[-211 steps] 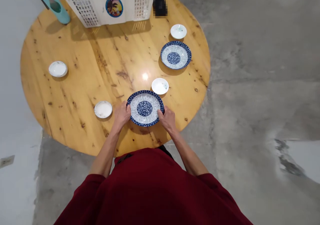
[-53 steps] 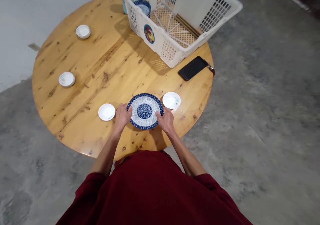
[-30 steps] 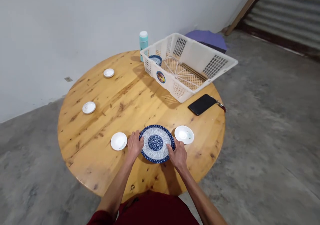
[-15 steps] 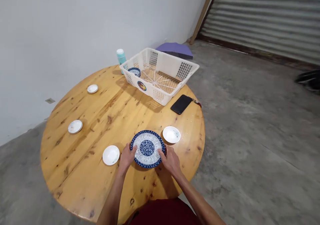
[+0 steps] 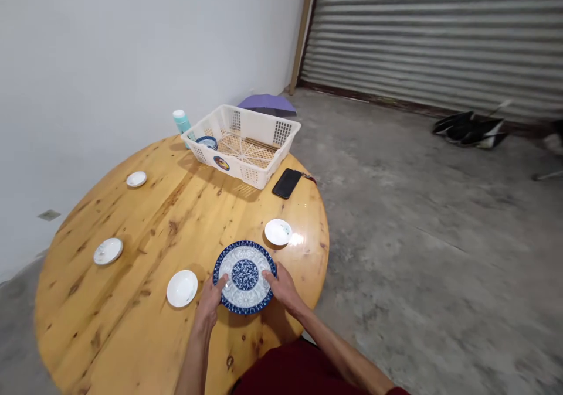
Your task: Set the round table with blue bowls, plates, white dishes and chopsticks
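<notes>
A round plate (image 5: 245, 278) with a dark blue rim and blue-and-white pattern is in both my hands, over the near part of the wooden table. My left hand (image 5: 208, 301) grips its left edge, thumb on top and fingers underneath, mostly hidden. On the opposite edge, my right hand (image 5: 284, 286) holds it the same way. Left of the plate lies a small white dish (image 5: 182, 288), close to my left hand. Another small white dish (image 5: 278, 232) is just beyond the plate's upper right edge. Whether the plate touches the table cannot be seen.
Farther left on the round table (image 5: 145, 301) are a white dish (image 5: 108, 251) and another dish (image 5: 136, 179). A white plastic basket (image 5: 246, 172) at the back contains blue-rimmed dishes (image 5: 206, 142) and chopsticks (image 5: 261, 144). Near it are a phone (image 5: 287, 183) and a turquoise bottle (image 5: 182, 122).
The view has swung to the right, so the table and basket appear farther left. Both hands keep hold of the plate, which appears slightly lower in view.
</notes>
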Motion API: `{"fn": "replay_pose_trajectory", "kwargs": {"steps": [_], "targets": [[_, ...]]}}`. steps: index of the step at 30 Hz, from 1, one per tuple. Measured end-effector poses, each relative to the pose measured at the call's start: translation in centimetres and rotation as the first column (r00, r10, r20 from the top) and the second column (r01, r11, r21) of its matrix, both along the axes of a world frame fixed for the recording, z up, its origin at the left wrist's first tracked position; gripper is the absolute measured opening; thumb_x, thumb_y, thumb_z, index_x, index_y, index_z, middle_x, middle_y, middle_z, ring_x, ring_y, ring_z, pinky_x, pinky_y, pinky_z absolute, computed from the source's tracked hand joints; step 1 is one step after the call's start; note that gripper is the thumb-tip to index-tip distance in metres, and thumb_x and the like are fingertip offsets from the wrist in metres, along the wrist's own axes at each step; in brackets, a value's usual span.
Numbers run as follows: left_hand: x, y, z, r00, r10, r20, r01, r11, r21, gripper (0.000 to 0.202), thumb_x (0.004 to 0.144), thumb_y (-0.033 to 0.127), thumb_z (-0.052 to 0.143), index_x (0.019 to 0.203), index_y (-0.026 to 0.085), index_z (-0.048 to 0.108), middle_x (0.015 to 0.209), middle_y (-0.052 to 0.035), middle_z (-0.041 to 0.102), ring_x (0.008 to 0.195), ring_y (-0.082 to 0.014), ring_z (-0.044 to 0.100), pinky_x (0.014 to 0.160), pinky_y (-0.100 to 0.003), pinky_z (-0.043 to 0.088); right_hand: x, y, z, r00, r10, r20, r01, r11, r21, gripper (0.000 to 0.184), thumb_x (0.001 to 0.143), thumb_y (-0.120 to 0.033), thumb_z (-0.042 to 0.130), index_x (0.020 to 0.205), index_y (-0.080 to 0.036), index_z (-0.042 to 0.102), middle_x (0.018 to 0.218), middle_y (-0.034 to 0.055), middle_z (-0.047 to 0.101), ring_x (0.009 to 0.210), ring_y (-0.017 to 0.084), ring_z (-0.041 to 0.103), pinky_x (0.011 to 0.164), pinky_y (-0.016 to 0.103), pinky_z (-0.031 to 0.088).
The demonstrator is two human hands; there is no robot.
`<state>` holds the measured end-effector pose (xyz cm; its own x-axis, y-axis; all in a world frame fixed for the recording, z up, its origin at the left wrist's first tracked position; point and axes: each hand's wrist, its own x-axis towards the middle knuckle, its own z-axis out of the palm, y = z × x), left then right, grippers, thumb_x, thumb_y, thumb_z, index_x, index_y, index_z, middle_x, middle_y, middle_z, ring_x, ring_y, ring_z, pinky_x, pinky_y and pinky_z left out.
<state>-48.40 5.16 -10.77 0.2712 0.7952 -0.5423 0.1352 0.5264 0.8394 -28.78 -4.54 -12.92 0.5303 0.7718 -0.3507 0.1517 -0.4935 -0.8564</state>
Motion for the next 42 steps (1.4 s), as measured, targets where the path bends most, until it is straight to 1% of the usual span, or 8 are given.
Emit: {"fn": "replay_pose_trajectory", "kwargs": {"steps": [6, 14, 20, 25, 29, 32, 37, 42], "targets": [[-1.9, -2.9, 1.7, 0.998, -0.032, 0.053, 0.036, 0.997, -0.075, 0.074, 0.061, 0.059, 0.089, 0.115, 0.011, 0.072, 0.119, -0.0191, 0.076, 0.121, -0.0362, 0.068, 0.106, -0.048, 0.053, -1.4, -2.6, 0.9, 1.0, -0.013, 0.019, 0.011, 0.997, 0.08, 0.03, 0.083, -0.041, 0.053, 0.102, -0.018, 0.061, 0.106, 0.0142, 0.072, 0.101, 0.03, 0.068, 0.093, 0.043, 0.051], [-3.0, -4.5, 3.7, 0.995, -0.091, 0.049, 0.089, 0.994, 0.059, 0.075, 0.069, 0.061, 0.083, 0.126, 0.014, 0.069, 0.129, -0.0172, 0.073, 0.129, -0.037, 0.063, 0.115, -0.051, 0.045, -2.9, -5.9, 2.9, 0.999, -0.029, -0.031, 0.032, 0.995, 0.09, 0.04, 0.083, -0.056, 0.05, 0.098, -0.02, 0.059, 0.099, 0.0124, 0.072, 0.095, 0.03, 0.068, 0.092, 0.045, 0.052], [-2.2, -5.6, 4.1, 0.986, -0.165, 0.025, 0.161, 0.982, 0.099, 0.078, 0.074, 0.064, 0.077, 0.132, 0.013, 0.064, 0.134, -0.0181, 0.069, 0.134, -0.0367, 0.059, 0.114, -0.049, 0.045, -2.8, -7.8, 3.9, 0.974, -0.116, -0.193, 0.144, 0.98, 0.138, 0.05, 0.078, -0.06, 0.059, 0.104, -0.017, 0.063, 0.109, 0.0144, 0.074, 0.104, 0.032, 0.068, 0.095, 0.045, 0.054], [-0.2, -6.7, 4.5, 0.979, -0.198, -0.042, 0.202, 0.968, 0.149, 0.078, 0.075, 0.068, 0.073, 0.129, 0.012, 0.063, 0.14, -0.0197, 0.065, 0.133, -0.0352, 0.059, 0.116, -0.047, 0.042, -1.3, -9.0, 4.2, 0.944, -0.169, -0.283, 0.23, 0.953, 0.199, 0.055, 0.074, -0.061, 0.064, 0.106, -0.016, 0.067, 0.109, 0.0133, 0.075, 0.106, 0.033, 0.068, 0.101, 0.048, 0.052], [3.0, -8.2, 4.9, 0.976, -0.207, -0.067, 0.216, 0.961, 0.171, 0.079, 0.077, 0.068, 0.071, 0.132, 0.012, 0.061, 0.137, -0.0191, 0.067, 0.132, -0.0348, 0.06, 0.114, -0.046, 0.044, 1.7, -10.2, 4.5, 0.925, -0.164, -0.343, 0.243, 0.949, 0.201, 0.054, 0.071, -0.059, 0.067, 0.104, -0.017, 0.068, 0.107, 0.0124, 0.077, 0.103, 0.033, 0.069, 0.098, 0.047, 0.053], [6.8, -9.8, 5.3, 0.979, -0.198, -0.055, 0.205, 0.964, 0.167, 0.078, 0.076, 0.067, 0.072, 0.13, 0.012, 0.061, 0.135, -0.0194, 0.068, 0.128, -0.0354, 0.062, 0.113, -0.047, 0.046, 5.4, -11.7, 4.8, 0.929, -0.166, -0.331, 0.239, 0.951, 0.194, 0.055, 0.071, -0.061, 0.065, 0.104, -0.017, 0.069, 0.104, 0.0119, 0.077, 0.1, 0.032, 0.069, 0.094, 0.045, 0.054], [15.2, -13.0, 6.1, 0.98, -0.2, -0.011, 0.199, 0.968, 0.15, 0.073, 0.077, 0.063, 0.073, 0.129, 0.012, 0.063, 0.133, -0.0179, 0.07, 0.125, -0.0352, 0.064, 0.111, -0.046, 0.048, 13.6, -15.3, 5.4, 0.945, -0.154, -0.289, 0.207, 0.965, 0.163, 0.055, 0.075, -0.063, 0.062, 0.105, -0.017, 0.067, 0.104, 0.0119, 0.076, 0.098, 0.03, 0.069, 0.091, 0.042, 0.054], [24.1, -16.6, 6.2, 0.971, -0.223, 0.082, 0.209, 0.966, 0.153, 0.069, 0.079, 0.059, 0.075, 0.13, 0.014, 0.066, 0.128, -0.0155, 0.072, 0.121, -0.0345, 0.066, 0.111, -0.049, 0.048, 22.2, -19.4, 5.7, 0.941, -0.182, -0.287, 0.226, 0.966, 0.129, 0.053, 0.075, -0.062, 0.064, 0.104, -0.018, 0.069, 0.106, 0.0116, 0.077, 0.098, 0.03, 0.07, 0.089, 0.04, 0.055]]}}
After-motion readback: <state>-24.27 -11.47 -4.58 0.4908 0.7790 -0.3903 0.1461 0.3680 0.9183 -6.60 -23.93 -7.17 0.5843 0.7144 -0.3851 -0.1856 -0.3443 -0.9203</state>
